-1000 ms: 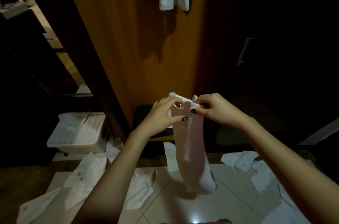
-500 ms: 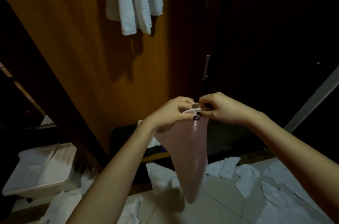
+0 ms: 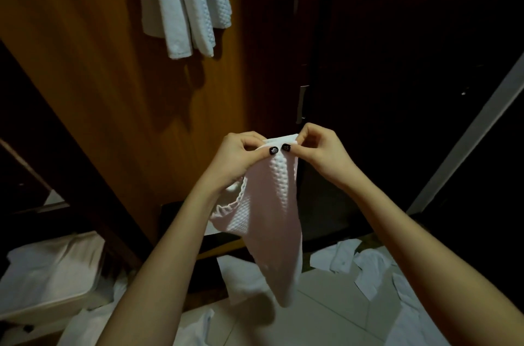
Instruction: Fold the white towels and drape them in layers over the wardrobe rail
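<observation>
A white waffle-weave towel (image 3: 272, 220) hangs folded lengthwise in front of me, its lower end above the tiled floor. My left hand (image 3: 241, 155) and my right hand (image 3: 320, 147) both pinch its top edge, thumbs almost touching. Higher up at the left, several white towels (image 3: 184, 2) hang in layers against the wooden wardrobe panel (image 3: 93, 67). The rail that carries them lies above the top of the view.
White cloths (image 3: 365, 263) lie scattered over the tiled floor (image 3: 334, 317). At the lower left stands a white bin (image 3: 42, 300) with white fabric in it. A dark wardrobe door with a metal handle (image 3: 301, 104) stands at the right.
The view has tilted up and to the right, so the hanging towels sit lower and further left in view. My hands have drawn closer together on the towel's top edge.
</observation>
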Demonstrator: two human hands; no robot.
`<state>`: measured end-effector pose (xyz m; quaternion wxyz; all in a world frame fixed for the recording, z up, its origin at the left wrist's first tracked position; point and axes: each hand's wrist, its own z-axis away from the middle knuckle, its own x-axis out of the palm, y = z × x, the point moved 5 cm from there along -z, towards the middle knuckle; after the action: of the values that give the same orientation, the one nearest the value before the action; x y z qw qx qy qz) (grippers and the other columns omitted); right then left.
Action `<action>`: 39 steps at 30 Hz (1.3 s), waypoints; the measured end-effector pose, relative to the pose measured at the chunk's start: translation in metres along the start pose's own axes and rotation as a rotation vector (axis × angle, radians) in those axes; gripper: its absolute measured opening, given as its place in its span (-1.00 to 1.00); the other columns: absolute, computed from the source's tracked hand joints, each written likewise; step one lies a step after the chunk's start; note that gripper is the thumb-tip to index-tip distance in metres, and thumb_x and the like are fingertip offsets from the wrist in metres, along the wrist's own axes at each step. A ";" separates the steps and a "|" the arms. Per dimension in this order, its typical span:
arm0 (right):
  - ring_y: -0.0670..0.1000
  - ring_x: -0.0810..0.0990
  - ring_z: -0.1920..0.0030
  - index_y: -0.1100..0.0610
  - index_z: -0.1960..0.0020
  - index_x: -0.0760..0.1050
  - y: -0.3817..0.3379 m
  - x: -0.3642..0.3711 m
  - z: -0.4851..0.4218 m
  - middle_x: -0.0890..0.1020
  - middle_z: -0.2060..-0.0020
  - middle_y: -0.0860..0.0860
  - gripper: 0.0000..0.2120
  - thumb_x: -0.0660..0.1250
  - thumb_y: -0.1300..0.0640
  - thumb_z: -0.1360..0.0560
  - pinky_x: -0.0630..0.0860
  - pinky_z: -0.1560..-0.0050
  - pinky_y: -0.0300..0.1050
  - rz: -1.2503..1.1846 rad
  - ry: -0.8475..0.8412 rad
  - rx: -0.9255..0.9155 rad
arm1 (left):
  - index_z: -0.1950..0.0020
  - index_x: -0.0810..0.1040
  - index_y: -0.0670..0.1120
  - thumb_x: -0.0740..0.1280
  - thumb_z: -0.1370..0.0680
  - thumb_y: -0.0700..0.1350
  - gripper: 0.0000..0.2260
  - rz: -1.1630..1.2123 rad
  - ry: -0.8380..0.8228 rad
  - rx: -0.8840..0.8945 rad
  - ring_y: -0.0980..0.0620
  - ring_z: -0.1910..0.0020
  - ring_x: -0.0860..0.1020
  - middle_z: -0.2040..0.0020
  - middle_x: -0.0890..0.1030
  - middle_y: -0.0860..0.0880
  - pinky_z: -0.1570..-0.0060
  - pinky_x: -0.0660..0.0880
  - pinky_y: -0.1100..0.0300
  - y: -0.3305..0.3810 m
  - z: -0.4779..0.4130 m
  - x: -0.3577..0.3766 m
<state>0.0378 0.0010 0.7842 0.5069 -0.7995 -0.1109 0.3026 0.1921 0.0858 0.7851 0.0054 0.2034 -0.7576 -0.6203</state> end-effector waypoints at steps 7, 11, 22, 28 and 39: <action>-0.05 0.49 0.30 0.14 0.18 0.40 -0.010 0.022 0.001 0.54 0.31 0.01 -0.82 0.33 0.13 -0.56 0.44 0.26 -0.07 0.132 -0.024 -0.083 | 0.22 0.67 -0.05 0.45 -0.49 -0.18 -0.91 -0.134 0.015 0.034 0.20 0.13 0.59 0.09 0.64 0.04 0.13 0.49 0.36 -0.006 0.011 -0.019; -0.17 0.37 0.39 0.09 0.17 0.36 -0.003 0.026 0.002 0.46 0.37 -0.06 -0.82 0.29 0.13 -0.58 0.32 0.34 -0.24 0.136 -0.025 -0.061 | 0.07 0.68 -0.01 0.46 -0.49 -0.09 -0.95 -0.384 -0.139 -0.055 0.10 -0.04 0.56 -0.07 0.59 0.08 -0.08 0.47 0.18 -0.030 0.026 -0.031; -0.08 0.43 0.27 0.17 0.12 0.38 0.030 0.012 -0.014 0.47 0.28 0.00 -0.80 0.35 0.09 -0.55 0.39 0.26 -0.17 0.146 0.094 0.044 | 0.13 0.69 0.00 0.38 -0.36 0.22 -0.68 -0.266 -0.110 -0.119 0.12 0.04 0.56 0.07 0.61 0.12 -0.01 0.45 0.15 -0.069 0.065 -0.036; -0.26 0.43 0.40 0.17 0.15 0.36 0.035 -0.009 -0.010 0.46 0.34 -0.03 -0.80 0.35 0.16 -0.56 0.36 0.36 -0.41 0.160 0.132 0.012 | 0.18 0.65 0.10 0.38 -0.50 0.15 -0.82 -0.658 -0.228 -0.137 0.04 0.21 0.49 0.20 0.63 -0.06 0.17 0.29 0.12 -0.081 0.052 -0.056; -0.19 0.41 0.36 0.06 0.19 0.35 0.050 -0.034 -0.006 0.43 0.34 -0.02 -0.78 0.35 0.20 -0.55 0.37 0.31 -0.31 0.167 0.205 0.069 | 0.19 0.54 -0.02 0.38 -0.54 0.00 -0.84 -0.778 -0.228 -0.082 0.06 0.12 0.48 0.05 0.53 0.04 0.07 0.42 0.04 -0.092 0.034 -0.064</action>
<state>0.0077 -0.0434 0.7548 0.5158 -0.8147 0.0189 0.2643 0.2700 0.1239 0.7065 -0.3055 0.4044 -0.5945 -0.6242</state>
